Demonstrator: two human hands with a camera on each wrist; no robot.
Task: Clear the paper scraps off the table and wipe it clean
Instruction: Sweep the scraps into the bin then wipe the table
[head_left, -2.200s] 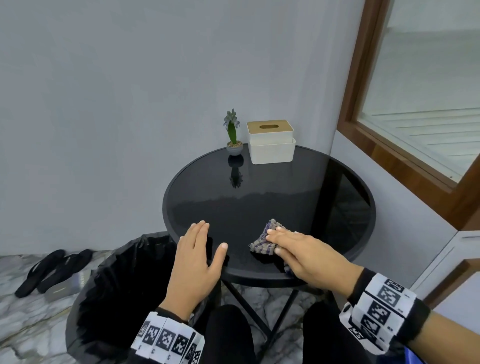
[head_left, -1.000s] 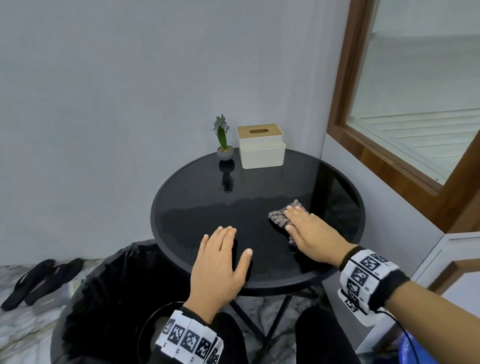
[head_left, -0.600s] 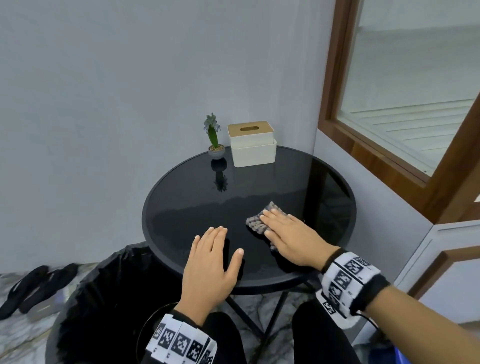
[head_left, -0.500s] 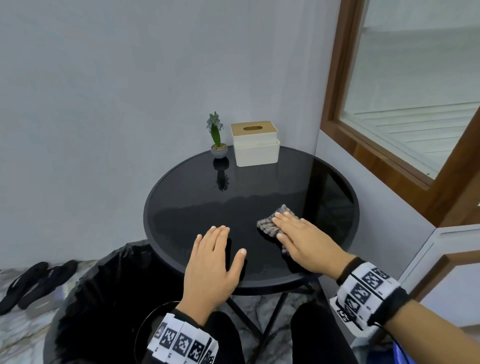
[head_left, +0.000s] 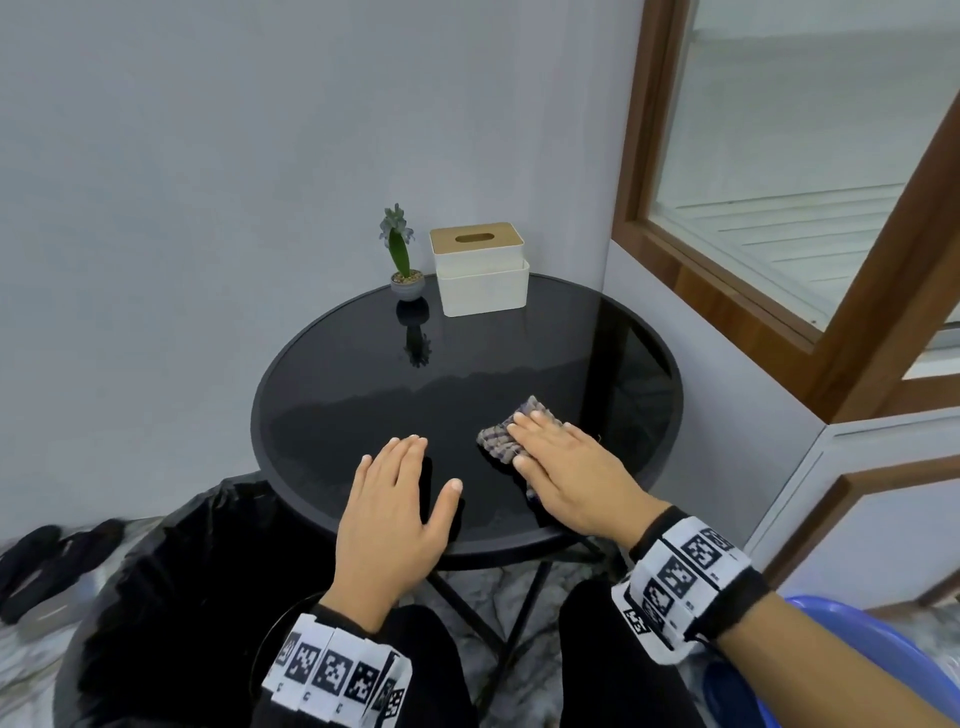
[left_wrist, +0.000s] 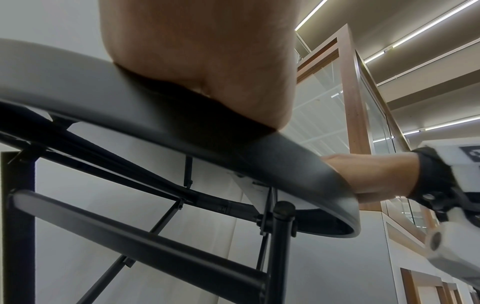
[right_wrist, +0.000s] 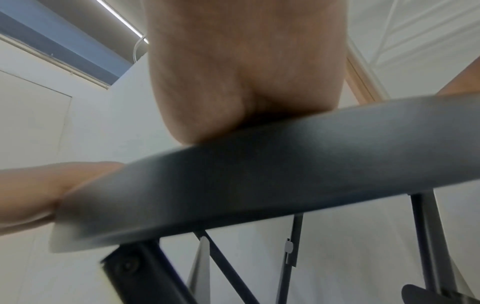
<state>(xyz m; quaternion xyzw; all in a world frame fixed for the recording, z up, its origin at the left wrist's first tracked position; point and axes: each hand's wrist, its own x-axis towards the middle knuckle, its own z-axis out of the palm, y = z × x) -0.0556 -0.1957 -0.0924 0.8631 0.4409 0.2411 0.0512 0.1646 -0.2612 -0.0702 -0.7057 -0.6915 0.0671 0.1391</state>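
Note:
A round black glass table (head_left: 363, 374) fills the middle of the head view. My right hand (head_left: 566, 467) lies flat, fingers straight, pressing a grey checked cloth (head_left: 498, 439) onto the near right part of the top. My left hand (head_left: 395, 504) rests flat on the near edge, fingers straight, thumb spread, holding nothing. No paper scraps show on the tabletop. Both wrist views look up from below the table rim (left_wrist: 285, 164) (right_wrist: 285, 174), showing only the heel of my left hand (left_wrist: 207, 51) and of my right hand (right_wrist: 246, 72); the fingers are hidden there.
A white tissue box with a wooden lid (head_left: 480, 270) and a small potted plant (head_left: 405, 260) stand at the table's far edge. A bin lined with a black bag (head_left: 171, 597) sits at the lower left. Sandals (head_left: 41, 561) lie on the floor. Wall and window frame (head_left: 727, 260) close the right.
My right hand has slid the cloth back and forth over the near right of the tabletop, flat on it throughout. My left hand has stayed flat on the near edge.

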